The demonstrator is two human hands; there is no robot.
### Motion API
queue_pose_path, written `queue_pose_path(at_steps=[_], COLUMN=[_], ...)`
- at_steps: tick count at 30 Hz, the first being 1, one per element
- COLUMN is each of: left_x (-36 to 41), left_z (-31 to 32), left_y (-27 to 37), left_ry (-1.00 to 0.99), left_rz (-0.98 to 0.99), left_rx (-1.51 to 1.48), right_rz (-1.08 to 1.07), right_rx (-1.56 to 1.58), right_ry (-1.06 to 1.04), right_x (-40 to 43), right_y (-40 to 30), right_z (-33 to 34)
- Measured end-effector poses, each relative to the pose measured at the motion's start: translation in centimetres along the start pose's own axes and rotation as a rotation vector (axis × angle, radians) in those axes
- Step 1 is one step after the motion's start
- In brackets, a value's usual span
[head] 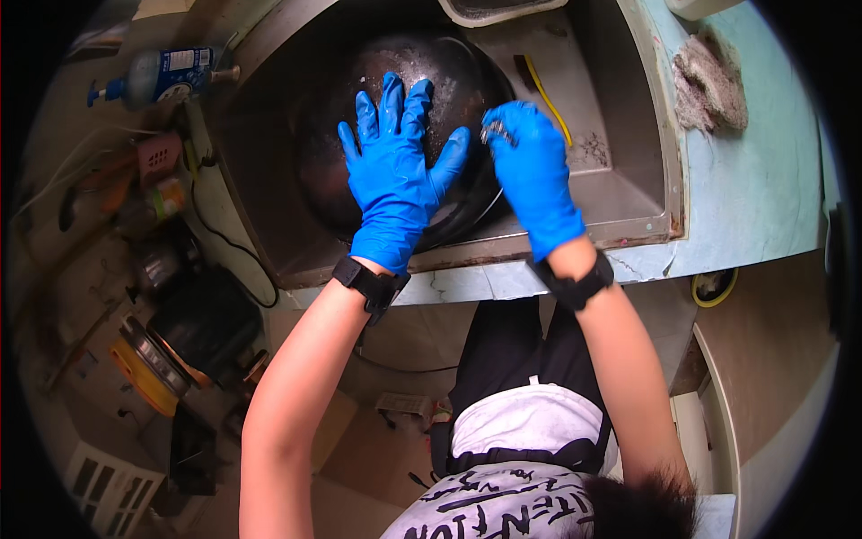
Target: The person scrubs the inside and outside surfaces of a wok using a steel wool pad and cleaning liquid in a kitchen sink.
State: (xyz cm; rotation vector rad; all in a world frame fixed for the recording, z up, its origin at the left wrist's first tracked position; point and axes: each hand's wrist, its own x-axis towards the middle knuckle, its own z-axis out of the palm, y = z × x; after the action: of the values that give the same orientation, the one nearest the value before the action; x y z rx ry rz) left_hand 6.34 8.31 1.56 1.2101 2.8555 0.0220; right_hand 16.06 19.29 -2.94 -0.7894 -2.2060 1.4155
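Observation:
A large dark wok or round pan [465,74] lies bottom up in a stainless steel sink [633,202]. Spread flat on its underside is my left hand [397,168], in a blue rubber glove, with the fingers apart and nothing held. My right hand [532,162], gloved the same way, is closed around a metal wire scourer [498,133] at the pan's right edge. Pale wet residue shows on the pan above my left fingers. To the right of the pan, a thin yellow-and-dark strip-shaped tool [549,101] rests on the sink floor.
A light plastic basin [498,13] sits at the sink's far end. A soiled cloth [710,81] lies on the right counter [774,175]. Left of the sink are a blue-labelled pump bottle [178,74], a black cable [222,236] and a pink plastic basket [159,156].

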Motion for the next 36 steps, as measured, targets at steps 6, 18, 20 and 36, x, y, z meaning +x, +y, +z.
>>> queue_pose_path(at_steps=[6,18,20,36], left_x=[-0.5,0.0,-0.5,-0.7], left_z=[0.2,0.4,0.7,0.3], left_y=[-0.1,0.0,-0.2,-0.1], left_ry=[0.015,0.023,0.032,0.052], left_rz=[0.006,0.005,-0.003,0.023], left_rx=[0.008,-0.009,-0.020,-0.006], right_rz=[-0.110,-0.013,-0.109,-0.062], right_rx=[-0.098,-0.076,-0.202,0.017], right_ry=[0.036,0.065,0.073,0.058], right_x=[-2.4,-2.1,-2.9,-2.7], right_y=[-0.9,0.4,-0.4,-0.4], right_z=[0.7,0.3,0.6,0.2])
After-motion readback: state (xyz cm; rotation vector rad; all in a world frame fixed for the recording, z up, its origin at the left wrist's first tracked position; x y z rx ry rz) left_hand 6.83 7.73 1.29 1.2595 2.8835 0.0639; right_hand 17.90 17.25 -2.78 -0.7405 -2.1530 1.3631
